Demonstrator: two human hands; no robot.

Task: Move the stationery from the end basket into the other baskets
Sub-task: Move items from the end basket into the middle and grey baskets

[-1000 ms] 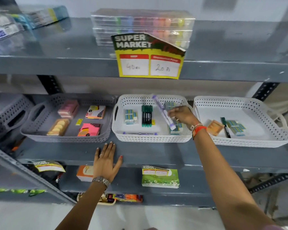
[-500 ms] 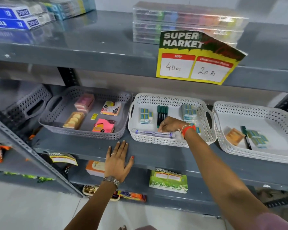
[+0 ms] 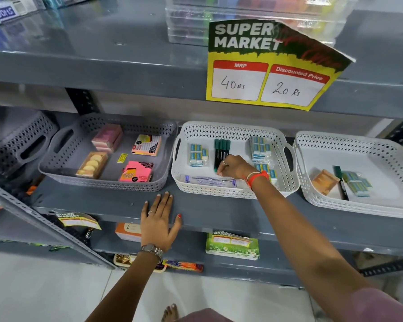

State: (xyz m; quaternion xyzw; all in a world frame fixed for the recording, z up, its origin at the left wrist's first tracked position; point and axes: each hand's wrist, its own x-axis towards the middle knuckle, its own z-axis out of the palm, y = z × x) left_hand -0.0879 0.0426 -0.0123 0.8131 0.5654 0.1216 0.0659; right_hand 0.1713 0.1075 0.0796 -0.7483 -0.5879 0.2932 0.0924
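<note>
While the right hand reaches into the middle white basket, its fingers are curled downward with the tips at the lower end of the green markers and just above the clear pen pack; whether it grips anything cannot be told. The pen pack, a long transparent sleeve, lies flat along the basket's front wall. Eraser packs sit to the left of the markers, and a further stack of eraser packs to the right. The left hand lies flat and open, palm down, on the grey metal shelf, close to its front edge. Both white baskets are rounded plastic with perforated walls and cut-out handles. The end basket, at the right, holds a brown pad, a single green marker and a wrapped eraser pack, all near its front; its rear floor is bare. The grey basket, at the left, holds sticky-note pads, well apart from one another.
</note>
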